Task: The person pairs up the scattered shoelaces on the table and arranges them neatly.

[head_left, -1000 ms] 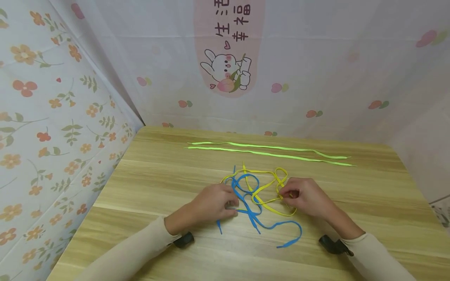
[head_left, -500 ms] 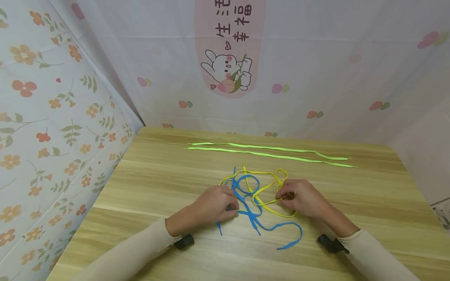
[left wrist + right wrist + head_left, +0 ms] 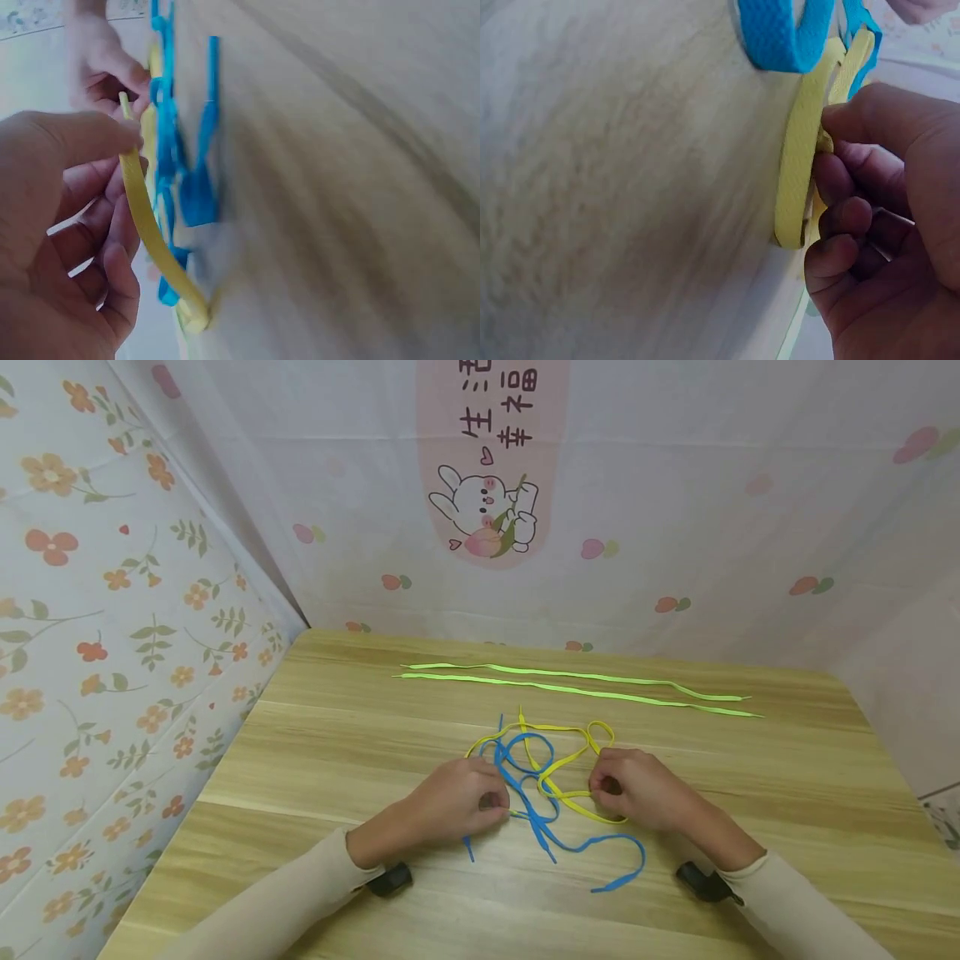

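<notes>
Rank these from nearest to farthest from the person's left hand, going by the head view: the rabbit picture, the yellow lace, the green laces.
1. Yellow lace: pinched in the left hand.
2. Green laces: ahead of the hand, mostly to its right, near the back of the table.
3. Rabbit picture: farthest, up on the curtain behind the table.

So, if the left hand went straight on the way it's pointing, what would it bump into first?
Probably the blue laces, just beyond the left hand in the head view, though it might pass above them; height is unclear.
</notes>
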`<state>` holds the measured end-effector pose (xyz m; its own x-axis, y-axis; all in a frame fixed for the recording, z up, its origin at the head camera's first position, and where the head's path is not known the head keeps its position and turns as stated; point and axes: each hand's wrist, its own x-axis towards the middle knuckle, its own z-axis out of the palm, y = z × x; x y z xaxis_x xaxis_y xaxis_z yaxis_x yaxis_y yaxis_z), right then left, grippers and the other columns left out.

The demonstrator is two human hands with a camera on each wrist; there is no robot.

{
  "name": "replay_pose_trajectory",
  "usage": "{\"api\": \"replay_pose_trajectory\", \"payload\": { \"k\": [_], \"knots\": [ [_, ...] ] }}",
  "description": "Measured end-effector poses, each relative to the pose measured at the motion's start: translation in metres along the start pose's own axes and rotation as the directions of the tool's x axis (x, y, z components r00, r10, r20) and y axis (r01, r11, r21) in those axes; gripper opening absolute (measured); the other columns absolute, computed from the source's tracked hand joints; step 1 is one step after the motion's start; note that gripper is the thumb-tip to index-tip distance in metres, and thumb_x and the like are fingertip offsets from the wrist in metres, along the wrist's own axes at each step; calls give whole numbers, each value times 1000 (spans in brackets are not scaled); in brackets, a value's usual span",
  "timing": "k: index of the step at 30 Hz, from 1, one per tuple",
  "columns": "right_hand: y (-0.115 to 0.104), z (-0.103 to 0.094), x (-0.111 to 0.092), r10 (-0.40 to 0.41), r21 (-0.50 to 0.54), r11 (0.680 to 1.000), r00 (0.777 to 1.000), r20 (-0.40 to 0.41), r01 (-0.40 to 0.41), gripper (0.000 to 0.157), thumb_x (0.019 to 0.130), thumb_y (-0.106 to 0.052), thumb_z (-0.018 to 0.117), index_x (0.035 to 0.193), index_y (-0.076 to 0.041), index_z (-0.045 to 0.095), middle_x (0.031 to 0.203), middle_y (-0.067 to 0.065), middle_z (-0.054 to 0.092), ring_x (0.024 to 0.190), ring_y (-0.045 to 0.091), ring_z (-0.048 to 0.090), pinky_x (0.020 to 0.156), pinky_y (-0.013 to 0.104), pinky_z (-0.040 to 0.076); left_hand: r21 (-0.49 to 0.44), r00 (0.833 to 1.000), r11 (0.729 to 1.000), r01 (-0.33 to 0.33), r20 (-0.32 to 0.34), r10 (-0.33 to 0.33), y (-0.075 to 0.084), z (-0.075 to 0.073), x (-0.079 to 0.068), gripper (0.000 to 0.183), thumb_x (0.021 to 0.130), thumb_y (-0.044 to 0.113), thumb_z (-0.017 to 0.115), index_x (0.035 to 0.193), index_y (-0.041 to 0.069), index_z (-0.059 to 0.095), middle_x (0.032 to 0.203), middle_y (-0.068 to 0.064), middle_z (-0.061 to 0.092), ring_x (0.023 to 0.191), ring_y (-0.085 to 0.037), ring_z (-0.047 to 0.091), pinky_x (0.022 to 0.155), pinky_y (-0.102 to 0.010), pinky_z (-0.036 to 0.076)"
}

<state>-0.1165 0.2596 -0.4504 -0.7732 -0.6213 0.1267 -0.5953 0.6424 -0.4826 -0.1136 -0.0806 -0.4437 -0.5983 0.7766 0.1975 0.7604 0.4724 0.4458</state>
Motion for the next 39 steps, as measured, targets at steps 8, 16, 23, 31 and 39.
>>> {"api": "replay_pose_trajectory", "payload": {
  "k": [8, 16, 23, 31, 39],
  "knots": [
    [-1, -15, -5, 65, 122, 991, 993, -96, -53, 27, 87, 2, 82, 86, -23, 73, 78, -19, 59, 68, 2, 53, 59, 24, 48, -383, 992, 922, 59, -81, -97, -3, -22, -7, 8, 97, 11, 84, 94, 17, 80, 87, 15, 69, 81, -3, 62, 69, -22, 51],
    [0, -30, -9, 28, 225, 974, 985, -172, 12, 29, 81, 8, 84, 86, -20, 77, 100, -4, 75, 76, 10, 60, 62, 23, 50, -521, 977, 848, 93, -115, -178, -5, -36, -12, 9, 100, 11, 81, 95, 19, 79, 85, 12, 68, 81, -12, 62, 69, -25, 45],
    [-1, -40, -19, 199, 359, 923, 970, -139, -138, 21, 87, 9, 80, 88, -13, 80, 88, -6, 75, 75, 13, 64, 65, 24, 53, -555, 966, 824, 115, -130, -222, -6, -40, -14, 10, 99, 8, 80, 95, 17, 80, 86, 10, 70, 81, -14, 62, 69, -25, 46],
    [2, -56, -32, 305, 415, 881, 944, -128, -228, 14, 93, 5, 80, 92, -9, 81, 94, -4, 78, 82, 13, 71, 73, 22, 57, -601, 926, 774, 199, -143, -349, -12, -54, -17, 5, 102, 14, 78, 100, 12, 82, 91, 5, 72, 85, -20, 63, 72, -27, 48],
    [6, -71, -43, 365, 421, 865, 918, -154, -273, 6, 95, -2, 84, 98, -6, 81, 96, 2, 79, 84, 13, 73, 72, 23, 58, -703, 869, 667, 248, -143, -474, -22, -64, -23, 12, 104, 14, 75, 110, 4, 78, 102, -3, 74, 90, -22, 64, 79, -30, 55]
  ]
}}
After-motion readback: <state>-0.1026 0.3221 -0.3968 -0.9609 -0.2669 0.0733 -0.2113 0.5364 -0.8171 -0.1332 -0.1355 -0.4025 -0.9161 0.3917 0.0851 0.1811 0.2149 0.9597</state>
